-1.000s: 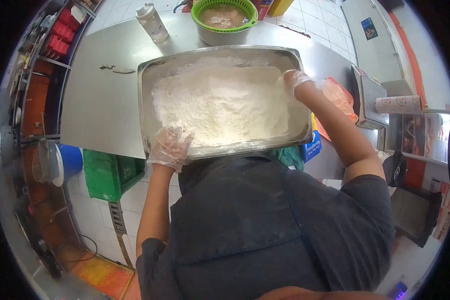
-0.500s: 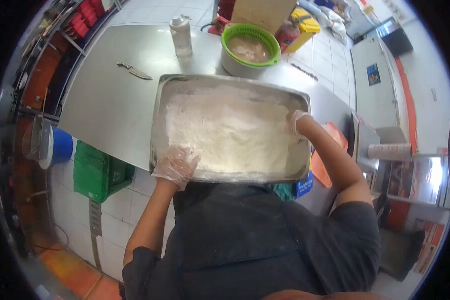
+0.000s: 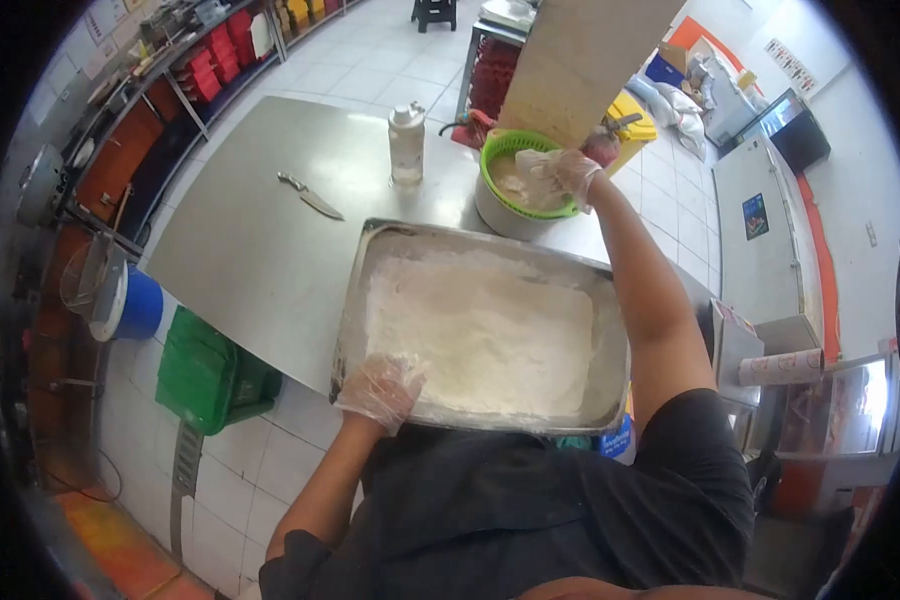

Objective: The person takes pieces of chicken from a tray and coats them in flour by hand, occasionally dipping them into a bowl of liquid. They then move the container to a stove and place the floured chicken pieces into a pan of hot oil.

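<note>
While the left grip (image 3: 382, 390) overlaps one rectangular metal tray (image 3: 610, 345), the right grip (image 3: 552, 178) overhangs one green plastic basket (image 3: 487, 163); closures unclear.

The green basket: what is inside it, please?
Inside the green basket there is cloudy liquid with pale pieces in it. The gloved right hand covers part of the contents, and the murky liquid hides the bottom.

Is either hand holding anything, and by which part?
Cannot be told: the right hand is at the green basket, fingertips unclear; the left hand lies over the near-left rim of the tray.
</note>
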Motion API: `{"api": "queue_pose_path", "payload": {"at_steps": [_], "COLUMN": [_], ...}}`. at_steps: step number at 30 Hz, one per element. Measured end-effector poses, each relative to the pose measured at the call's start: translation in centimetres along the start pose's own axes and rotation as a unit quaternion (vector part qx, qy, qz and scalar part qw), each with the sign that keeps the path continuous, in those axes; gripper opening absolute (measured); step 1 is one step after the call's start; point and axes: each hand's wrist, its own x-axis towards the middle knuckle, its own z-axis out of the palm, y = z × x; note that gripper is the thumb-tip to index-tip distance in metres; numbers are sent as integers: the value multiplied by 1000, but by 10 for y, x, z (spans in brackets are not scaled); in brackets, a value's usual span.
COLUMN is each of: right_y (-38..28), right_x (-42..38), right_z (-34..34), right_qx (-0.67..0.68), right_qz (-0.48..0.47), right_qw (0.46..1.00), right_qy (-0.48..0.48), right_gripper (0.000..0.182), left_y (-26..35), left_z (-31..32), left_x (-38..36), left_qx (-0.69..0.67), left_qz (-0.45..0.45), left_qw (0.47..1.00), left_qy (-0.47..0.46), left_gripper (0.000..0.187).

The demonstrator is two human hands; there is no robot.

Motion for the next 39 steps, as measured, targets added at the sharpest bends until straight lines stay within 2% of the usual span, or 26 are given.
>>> {"api": "queue_pose_path", "payload": {"at_steps": [2, 3, 4, 5, 6, 8, 9, 13, 15, 19, 21, 24, 28, 30, 31, 32, 34, 36, 37, 38, 39], "right_y": [17, 30, 44, 51, 49, 36, 20, 17, 22, 23, 21, 42, -11, -15, -12, -2, 45, 102, 80, 64, 69], "right_x": [33, 50, 66, 76, 77, 66, 54, 52, 52, 46, 40, 54, 3, -21, -29, -33, -35, -23, -46, -61, -58], "right_z": [-4, -11, -20, -23, -21, -22, -15, -14, -11, 4, 10, 5, 13, 5, 0, -10, -44, -65, -45, -31, -30], "right_qx": [-271, -269, -484, -673, -673, -595, -620, -636, -701, -727, -754, -738, -718, -637, -547, -546, -409, -363, -158, 58, 63], "right_qz": [-64, -70, -84, -94, -96, -63, -74, -88, -104, -124, -140, -128, -116, -163, -36, -31, 79, 6, 156, 291, 285], "right_qw": [959, 959, 869, 731, 731, 790, 770, 761, 705, 675, 642, 663, 683, 747, 820, 820, 885, 903, 960, 950, 951], "right_qy": [49, 48, 55, 61, 59, 132, 132, 95, 6, -10, 1, 21, 65, 97, 166, 168, 208, 229, 173, 100, 101], "right_gripper": [29, 29, 32, 36, 36, 36, 32, 28, 23, 20, 19, 19, 20, 24, 32, 32, 41, 48, 54, 63, 63], "left_y": [-1, 1, 4, 7, 7, 1, -1, 4, 5, 3, 1, 4, -4, -1, 1, 2, 5, 5, 7, 9, 11], "left_z": [2, -3, -10, -15, -18, -8, -3, -12, -15, -13, -10, -14, -2, -6, -7, -8, -9, -10, -12, -15, -17], "left_x": [-1, -1, -1, -1, -2, -1, 0, -1, 0, 1, 1, -3, -1, -2, -2, -2, -2, -1, -1, -2, -2], "left_qx": [3, 12, 14, 1, -14, -15, -15, -27, -25, -15, -41, -54, -56, -46, -46, -27, -6, -22, -17, -15, -12], "left_qz": [9, 19, 15, 32, 50, 38, 29, 25, 23, 11, 28, 30, 36, 30, 33, 27, 30, 25, 30, 28, 25], "left_qw": [1000, 999, 999, 999, 998, 999, 999, 999, 999, 1000, 999, 997, 997, 998, 998, 999, 999, 999, 999, 999, 999], "left_qy": [9, 25, 27, 36, 43, 27, 11, 21, 12, -11, 2, 43, 29, 30, 28, 35, 40, 37, 40, 42, 45], "left_gripper": [43, 40, 40, 39, 38, 38, 38, 38, 38, 37, 37, 37, 36, 35, 35, 36, 36, 35, 35, 35, 35]}}
